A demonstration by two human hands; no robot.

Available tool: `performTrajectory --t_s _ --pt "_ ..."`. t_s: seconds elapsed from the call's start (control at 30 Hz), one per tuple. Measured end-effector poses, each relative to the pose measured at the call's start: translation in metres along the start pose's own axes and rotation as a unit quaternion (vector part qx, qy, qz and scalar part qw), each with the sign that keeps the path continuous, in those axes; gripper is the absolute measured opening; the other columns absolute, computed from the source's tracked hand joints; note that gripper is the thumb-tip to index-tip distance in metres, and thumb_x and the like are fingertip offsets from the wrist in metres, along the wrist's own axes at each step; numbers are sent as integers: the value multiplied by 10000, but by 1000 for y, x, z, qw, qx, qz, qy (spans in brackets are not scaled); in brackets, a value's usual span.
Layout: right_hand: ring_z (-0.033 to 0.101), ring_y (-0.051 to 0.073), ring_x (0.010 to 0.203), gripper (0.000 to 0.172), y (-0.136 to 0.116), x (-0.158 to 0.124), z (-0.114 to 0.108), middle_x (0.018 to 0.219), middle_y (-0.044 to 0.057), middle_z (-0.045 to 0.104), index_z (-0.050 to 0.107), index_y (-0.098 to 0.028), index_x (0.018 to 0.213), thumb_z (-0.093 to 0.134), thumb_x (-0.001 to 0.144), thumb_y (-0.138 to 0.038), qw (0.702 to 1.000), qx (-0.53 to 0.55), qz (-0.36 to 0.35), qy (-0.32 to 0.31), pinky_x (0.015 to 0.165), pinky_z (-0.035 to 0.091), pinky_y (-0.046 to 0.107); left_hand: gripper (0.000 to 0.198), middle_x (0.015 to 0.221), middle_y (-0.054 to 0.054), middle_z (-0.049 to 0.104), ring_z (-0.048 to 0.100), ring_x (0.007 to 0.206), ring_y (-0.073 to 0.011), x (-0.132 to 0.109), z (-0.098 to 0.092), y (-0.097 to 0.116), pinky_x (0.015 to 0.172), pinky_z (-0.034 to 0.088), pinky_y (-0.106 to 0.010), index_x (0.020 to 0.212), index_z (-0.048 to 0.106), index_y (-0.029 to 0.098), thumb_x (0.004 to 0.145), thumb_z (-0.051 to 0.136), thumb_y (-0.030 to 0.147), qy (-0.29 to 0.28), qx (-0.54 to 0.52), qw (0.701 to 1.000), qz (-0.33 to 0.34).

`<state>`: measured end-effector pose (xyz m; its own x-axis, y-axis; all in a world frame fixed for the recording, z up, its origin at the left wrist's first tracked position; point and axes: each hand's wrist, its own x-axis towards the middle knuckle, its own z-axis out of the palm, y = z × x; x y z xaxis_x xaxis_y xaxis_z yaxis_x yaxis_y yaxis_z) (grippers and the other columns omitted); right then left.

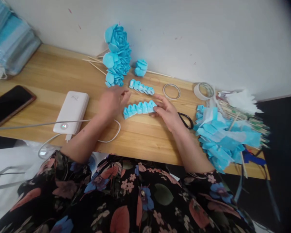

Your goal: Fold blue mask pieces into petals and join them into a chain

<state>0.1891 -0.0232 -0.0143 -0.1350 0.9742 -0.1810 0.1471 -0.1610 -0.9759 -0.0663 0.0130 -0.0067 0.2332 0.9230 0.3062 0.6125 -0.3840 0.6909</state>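
Note:
A pleated strip of light blue material (pixel 140 108) lies across the wooden table in front of me. My right hand (pixel 167 111) grips its right end between thumb and fingers. Just beyond the strip's left end is my left hand (pixel 113 101), blurred, its fingers bent and apart from the strip; whether anything is in them does not show. A second, shorter pleated strip (pixel 142 87) rests a little farther back. Behind my left hand stand several blue artificial flowers (pixel 117 58) on thin sticks, and one smaller blue flower (pixel 141 68) lies by the wall.
A white power bank (pixel 71 111) with a cable and a dark phone (pixel 11 105) lie left. Right are a thin tape ring (pixel 171 91), a tape roll (pixel 203 91), black-handled scissors (pixel 186 120) and a heap of blue pieces (pixel 220 136). Blue-and-grey packs (pixel 13 42) stand far left.

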Motion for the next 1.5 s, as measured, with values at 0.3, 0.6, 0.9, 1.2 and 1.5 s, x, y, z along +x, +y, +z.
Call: performTrajectory --t_s 0.3,0.6,0.9,1.2,1.5 --pt "657 210 810 527 9 -7 11 1088 40 768 605 -288 1357 644 832 -286 977 -156 -92 115 875 576 457 316 819 -69 683 577 816 -221 -23 29 43 791 402 -397 871 770 222 1025 513 323 -54 134 961 237" --pt "675 258 989 534 7 -11 14 1167 43 750 617 -321 1363 617 839 -219 959 -231 -112 118 1017 539 506 316 859 -70 619 515 955 -250 -23 41 49 946 369 -440 838 738 200 1009 489 294 -117 141 970 158" --pt "692 294 1094 552 8 -11 5 1258 55 741 653 -307 1359 726 812 -280 972 -207 -84 79 1066 544 550 340 888 -97 613 535 1020 -282 -22 49 47 1009 375 -492 736 688 178 1004 491 249 -135 158 965 157" --pt "651 281 1308 400 -1 -13 -15 1348 38 729 692 -325 1280 680 914 -485 995 1 -36 94 1027 598 467 240 1055 -90 669 544 1105 -293 -16 40 51 1031 357 -499 838 714 202 994 547 276 -139 97 976 138" --pt "648 265 1330 321 6 -9 -8 1338 37 739 715 -312 1219 681 917 -417 994 -24 -60 88 1113 552 485 351 1116 -88 715 627 1069 -241 -4 -13 30 1013 456 -444 1131 744 215 1061 483 439 61 5 997 50"
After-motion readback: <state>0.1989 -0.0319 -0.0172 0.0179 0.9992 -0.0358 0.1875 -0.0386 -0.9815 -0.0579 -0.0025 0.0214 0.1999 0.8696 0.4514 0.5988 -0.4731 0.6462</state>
